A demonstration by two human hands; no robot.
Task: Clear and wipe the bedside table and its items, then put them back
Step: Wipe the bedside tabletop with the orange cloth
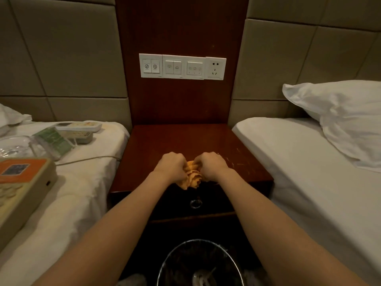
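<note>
- At the near edge of the counter (185,139), both of my hands meet on the orange cloth (192,176). The left grip (172,166) is clenched on its 9 o'clock end, and the right grip (212,165) on its 3 o'clock end.
- The cloth's bunched long axis therefore runs 9 to 3 between the fists. A loose tail hangs toward 6 over the counter's front edge, above the drawer's ring pull (195,203).
- All of the wooden top I mean to wipe lies toward 12 from the cloth. I judge either grip could carry it there, since both are equally near.
- Items off the counter sit on the left bed (82,193) at about 9 to 10 o'clock: a telephone (78,131), a glass ashtray (14,147) and a beige box (24,188). For putting those back, the left grip is the nearer one.
- A wastebasket (200,263) stands at 6, below my forearms.
</note>
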